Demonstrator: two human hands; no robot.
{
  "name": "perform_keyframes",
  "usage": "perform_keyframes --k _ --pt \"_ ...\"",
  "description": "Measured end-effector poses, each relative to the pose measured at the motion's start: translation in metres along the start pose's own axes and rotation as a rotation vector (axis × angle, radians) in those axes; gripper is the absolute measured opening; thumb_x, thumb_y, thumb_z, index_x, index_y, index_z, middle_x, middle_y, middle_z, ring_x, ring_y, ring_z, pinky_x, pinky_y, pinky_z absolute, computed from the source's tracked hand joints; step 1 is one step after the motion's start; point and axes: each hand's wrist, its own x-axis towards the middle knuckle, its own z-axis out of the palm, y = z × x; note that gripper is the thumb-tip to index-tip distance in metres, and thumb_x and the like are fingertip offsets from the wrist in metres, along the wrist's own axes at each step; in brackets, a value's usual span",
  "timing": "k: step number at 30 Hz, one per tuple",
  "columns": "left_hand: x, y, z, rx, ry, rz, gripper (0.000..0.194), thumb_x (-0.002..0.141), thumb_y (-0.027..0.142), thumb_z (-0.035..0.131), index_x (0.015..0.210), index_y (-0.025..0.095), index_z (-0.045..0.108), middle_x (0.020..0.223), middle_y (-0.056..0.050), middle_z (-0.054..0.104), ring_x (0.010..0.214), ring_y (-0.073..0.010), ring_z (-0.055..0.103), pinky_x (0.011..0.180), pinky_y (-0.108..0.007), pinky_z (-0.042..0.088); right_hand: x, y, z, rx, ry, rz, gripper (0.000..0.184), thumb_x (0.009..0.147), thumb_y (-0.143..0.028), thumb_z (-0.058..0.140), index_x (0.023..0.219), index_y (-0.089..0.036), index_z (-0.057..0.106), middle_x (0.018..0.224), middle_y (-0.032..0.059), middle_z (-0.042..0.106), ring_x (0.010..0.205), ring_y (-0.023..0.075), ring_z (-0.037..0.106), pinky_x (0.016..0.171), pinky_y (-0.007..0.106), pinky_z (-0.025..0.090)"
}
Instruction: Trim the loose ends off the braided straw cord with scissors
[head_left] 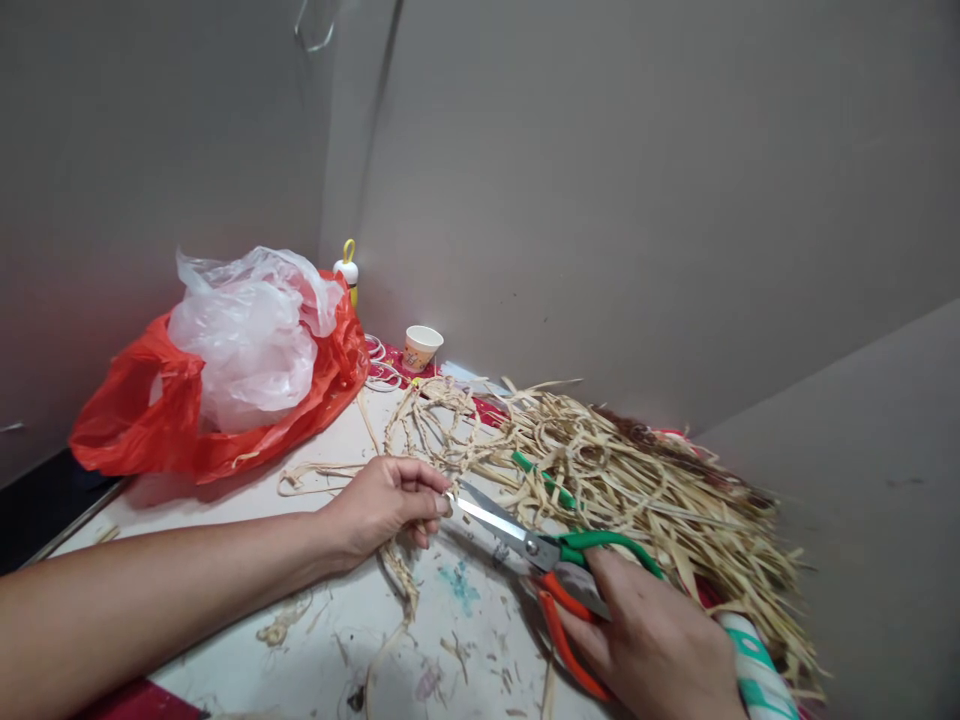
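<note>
We record, at the left grip [382, 500]: closed in a pinch on a plaited straw strand [403, 580], part of which hangs just below it. At the right grip [652, 630]: curled around the handles of one pair of scissors [529, 545], blades slightly parted, tips near the left grip. Beyond the right grip we count a straw heap [637, 475]; beyond the left, one paper cup [421, 352] and one red bag [135, 415]; beneath both, a white surface [300, 670], scrap-strewn.
</note>
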Motion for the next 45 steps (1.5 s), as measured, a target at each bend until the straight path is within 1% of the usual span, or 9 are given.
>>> perform_keyframes --k 6,10,13,18,21,24,31,38,45 --pt "-0.002 0.002 0.002 0.016 0.037 0.014 0.027 0.057 0.021 0.076 0.078 0.011 0.062 0.055 0.002 0.058 0.048 -0.0078 0.053 0.044 -0.019 0.045 0.001 -0.002 -0.003 0.016 -0.01 -0.003 0.041 0.086 -0.056 0.041 0.072 -0.02 0.053 0.054 -0.0004 0.053 0.047 0.013 0.049 0.05 0.025 0.028" --pt "-0.003 0.003 0.002 0.007 0.026 0.006 0.025 0.057 0.019 0.075 0.077 0.012 0.061 0.055 0.002 0.058 0.048 -0.0076 0.053 0.045 -0.019 0.046 0.003 -0.006 -0.005 0.097 -0.009 0.011 0.04 0.087 -0.055 0.042 0.067 -0.02 0.05 0.051 -0.0018 0.051 0.043 0.0106 0.047 0.047 0.023 0.028" --pt "-0.003 0.004 0.002 0.013 0.022 0.003 0.024 0.058 0.019 0.074 0.077 0.012 0.06 0.055 0.002 0.058 0.047 -0.0071 0.052 0.045 -0.019 0.045 0.002 -0.009 -0.004 0.175 -0.042 0.044 0.039 0.085 -0.054 0.045 0.065 -0.021 0.049 0.048 -0.0029 0.049 0.041 0.0093 0.045 0.044 0.022 0.027" --pt "-0.004 0.004 0.003 0.018 0.027 0.02 0.024 0.057 0.019 0.075 0.075 0.012 0.061 0.053 0.002 0.058 0.046 -0.0071 0.052 0.045 -0.019 0.044 -0.004 -0.011 0.0 0.239 -0.068 0.063 0.034 0.083 -0.051 0.051 0.068 -0.021 0.051 0.051 -0.004 0.05 0.044 0.0089 0.048 0.044 0.021 0.029" --pt "-0.004 0.003 0.004 0.025 0.033 0.029 0.024 0.056 0.02 0.075 0.074 0.012 0.061 0.053 0.002 0.057 0.045 -0.007 0.051 0.045 -0.019 0.044 -0.006 -0.011 -0.001 0.254 -0.069 0.057 0.032 0.083 -0.05 0.051 0.071 -0.02 0.052 0.056 -0.0031 0.053 0.045 0.0084 0.05 0.044 0.02 0.032" --pt "-0.005 0.003 0.004 0.026 0.039 0.027 0.025 0.056 0.021 0.076 0.073 0.013 0.06 0.052 0.002 0.057 0.046 -0.0075 0.051 0.046 -0.02 0.044 -0.006 -0.012 -0.003 0.247 -0.056 0.062 0.034 0.084 -0.052 0.049 0.071 -0.02 0.052 0.056 -0.0033 0.053 0.043 0.008 0.048 0.042 0.02 0.031" --pt "-0.004 0.004 0.004 0.043 0.043 0.055 0.025 0.059 0.023 0.076 0.076 0.012 0.062 0.054 0.002 0.057 0.045 -0.0067 0.05 0.047 -0.02 0.042 -0.011 -0.018 0.001 0.303 -0.074 0.179 0.037 0.082 -0.055 0.052 0.067 -0.021 0.052 0.051 -0.0044 0.052 0.04 0.0079 0.046 0.042 0.021 0.032" --pt "-0.003 0.003 0.004 0.065 0.063 0.065 0.026 0.058 0.023 0.076 0.075 0.012 0.061 0.055 0.002 0.057 0.046 -0.0068 0.05 0.048 -0.02 0.04 -0.008 -0.011 -0.004 0.309 -0.074 0.154 0.031 0.081 -0.051 0.054 0.072 -0.021 0.054 0.049 -0.0055 0.053 0.039 0.0084 0.049 0.041 0.02 0.033" --pt "-0.004 0.003 0.003 0.143 0.069 0.092 0.023 0.061 0.025 0.074 0.077 0.013 0.061 0.058 0.002 0.056 0.048 -0.0065 0.046 0.049 -0.021 0.035 -0.002 -0.01 -0.011 0.28 -0.132 0.108 0.03 0.081 -0.051 0.053 0.075 -0.022 0.051 0.051 -0.0041 0.054 0.043 0.0118 0.054 0.042 0.022 0.034"
